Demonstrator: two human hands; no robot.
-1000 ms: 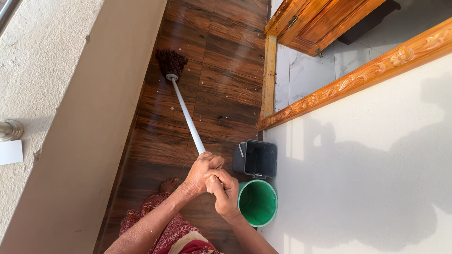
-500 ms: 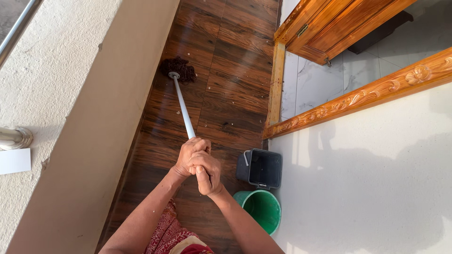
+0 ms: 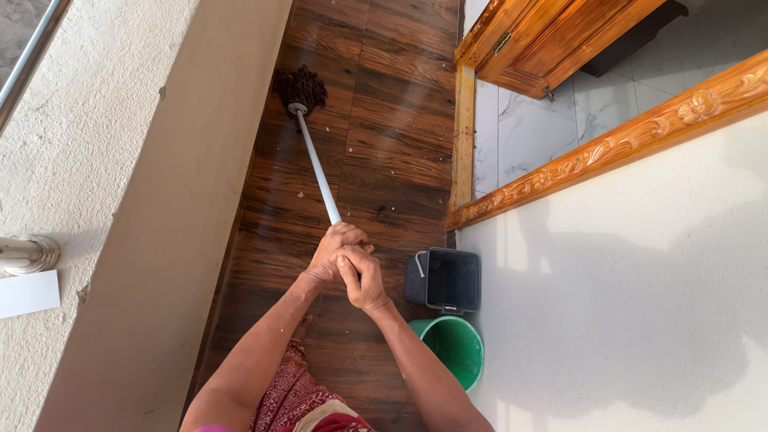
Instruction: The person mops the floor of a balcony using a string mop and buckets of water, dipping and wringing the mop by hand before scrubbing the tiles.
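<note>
A mop with a white handle (image 3: 318,170) and a dark brown stringy head (image 3: 299,86) rests on the wood-pattern floor (image 3: 384,152), its head close to the left wall. My left hand (image 3: 334,250) grips the near end of the handle. My right hand (image 3: 362,278) is wrapped around the handle just behind it, touching the left hand. Both arms reach forward from the bottom of the view.
A dark grey square bucket (image 3: 446,280) and a green round bucket (image 3: 456,350) stand to the right of my hands, against the white wall (image 3: 624,304). A carved wooden door frame (image 3: 461,136) and open door lie ahead on the right. A low rough wall with a metal rail (image 3: 28,254) runs along the left.
The mop head swept back toward me and to the right, then pushed forward again toward the left wall. My hands stayed on the handle and moved with it.
</note>
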